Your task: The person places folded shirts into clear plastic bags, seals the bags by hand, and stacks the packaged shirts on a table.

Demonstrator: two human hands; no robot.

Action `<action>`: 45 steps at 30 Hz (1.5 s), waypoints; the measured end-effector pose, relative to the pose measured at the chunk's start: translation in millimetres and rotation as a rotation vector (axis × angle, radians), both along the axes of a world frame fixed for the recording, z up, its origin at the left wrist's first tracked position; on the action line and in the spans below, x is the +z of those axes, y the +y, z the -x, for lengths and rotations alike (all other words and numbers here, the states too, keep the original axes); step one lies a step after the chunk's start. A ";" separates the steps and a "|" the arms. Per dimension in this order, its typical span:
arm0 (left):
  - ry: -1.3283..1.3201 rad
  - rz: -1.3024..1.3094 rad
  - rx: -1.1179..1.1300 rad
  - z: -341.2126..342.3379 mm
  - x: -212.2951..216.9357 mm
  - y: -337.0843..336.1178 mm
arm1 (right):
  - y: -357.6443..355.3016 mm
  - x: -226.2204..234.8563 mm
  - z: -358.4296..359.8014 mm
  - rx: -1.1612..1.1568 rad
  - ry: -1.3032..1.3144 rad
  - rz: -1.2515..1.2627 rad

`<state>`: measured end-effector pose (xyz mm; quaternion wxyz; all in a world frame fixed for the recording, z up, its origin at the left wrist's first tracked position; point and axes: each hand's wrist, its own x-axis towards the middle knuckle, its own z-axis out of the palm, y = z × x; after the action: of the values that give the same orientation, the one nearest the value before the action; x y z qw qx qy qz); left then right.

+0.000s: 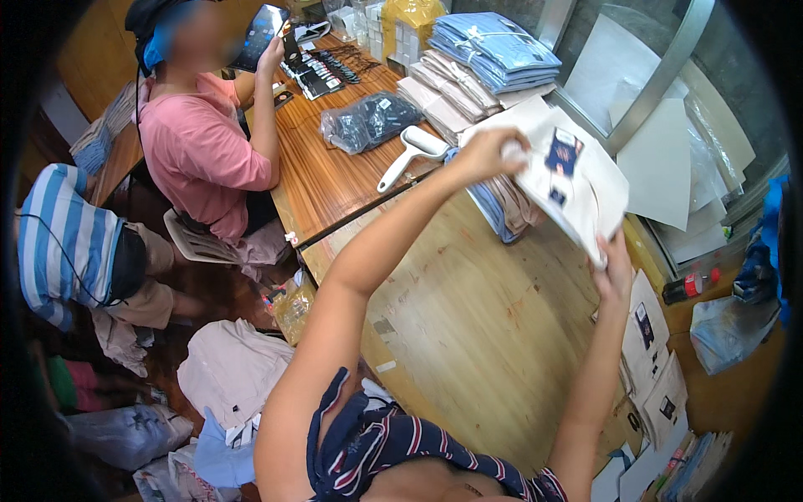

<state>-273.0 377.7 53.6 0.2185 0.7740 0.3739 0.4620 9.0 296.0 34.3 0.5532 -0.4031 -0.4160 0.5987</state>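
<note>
A folded cream garment [598,188] with dark blue tags is held up above the far right of the wooden table [468,318]. My left hand [488,156] grips its left edge with closed fingers. At the lower right corner, my right hand [616,269] pinches the garment between thumb and fingers. Partly hidden below the left hand lie folded blue and beige garments [510,213]. Just beyond stands a stack of folded beige garments [443,88], with blue garments [493,50] tied in a bundle on top.
A white lint roller [414,155] and a plastic bag of dark items [372,121] lie on the adjoining table. A person in pink [201,151] holds a tablet [261,38]. More tagged garments [648,335] lie at right, near a bottle [690,286]. Clothes [230,368] are heaped at lower left.
</note>
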 end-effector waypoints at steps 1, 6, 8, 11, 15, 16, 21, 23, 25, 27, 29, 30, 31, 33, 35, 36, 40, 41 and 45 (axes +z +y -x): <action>-0.003 -0.029 -0.053 -6.9 -7.4 -29.8 | -36.9 1.3 -2.1 -0.091 -0.049 -0.007; -0.041 0.369 -0.406 -41.9 -81.5 -197.2 | -222.0 -33.9 -45.2 -0.186 -0.045 0.174; -0.050 0.557 -0.486 -60.5 -123.0 -255.8 | -291.7 -69.9 -64.3 -0.203 0.000 0.238; 0.022 0.617 -0.576 -83.7 -157.9 -330.0 | -377.7 -91.7 -78.3 -0.256 0.003 0.464; 0.110 0.521 -0.682 -109.1 -155.8 -393.0 | -481.8 -120.3 -102.1 -0.386 -0.080 0.421; 0.137 0.524 -0.673 -114.9 -155.5 -405.2 | -504.1 -125.6 -104.1 -0.415 -0.132 0.427; 0.453 0.616 -0.677 -135.1 -139.5 -442.8 | -545.3 -132.1 -103.1 -0.466 -0.115 0.455; 0.611 0.452 -0.490 -146.7 -127.0 -465.7 | -560.7 -135.7 -109.7 -0.418 -0.428 0.421; 0.739 0.202 -0.230 -152.4 -116.4 -474.2 | -565.7 -108.6 -121.2 -0.331 -0.474 0.542; 0.715 0.065 -0.153 -177.6 -109.1 -486.4 | -593.2 -91.2 -156.5 -0.402 -0.300 0.561; 0.607 -0.154 -0.253 -212.1 -100.3 -496.5 | -619.9 -107.1 -189.5 -0.649 -0.336 0.415; 0.647 -0.234 -0.348 -231.6 -100.6 -501.0 | -638.5 -112.3 -212.4 -0.792 -0.390 0.334; 0.771 -0.267 -0.367 -244.8 -109.1 -505.6 | -655.4 -110.6 -236.1 -0.926 -0.458 0.301; 0.985 -0.244 -0.420 -267.6 -131.5 -515.0 | -684.2 -103.5 -282.0 -1.214 -0.782 0.308; 1.003 -0.221 -0.471 -276.2 -145.5 -518.7 | -711.6 -100.3 -318.2 -1.433 -1.028 0.476; 1.003 -0.232 -0.458 -277.5 -144.8 -519.8 | -723.7 -97.3 -332.0 -1.508 -1.195 0.576; 1.005 -0.194 -0.451 -283.2 -133.8 -526.9 | -795.5 -117.0 -365.7 -1.744 -1.350 1.009; 0.979 -0.227 -0.425 -281.4 -131.4 -528.2 | -806.9 -118.7 -363.0 -1.824 -1.194 1.082; 0.815 -0.256 -0.518 -301.3 -112.9 -541.1 | -840.7 -143.9 -342.6 -1.792 -1.090 0.856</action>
<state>28.3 -163.4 -59.3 0.0656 0.9796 0.1649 0.0947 351.6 -544.8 -109.6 0.3443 -0.9191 0.0760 -0.1756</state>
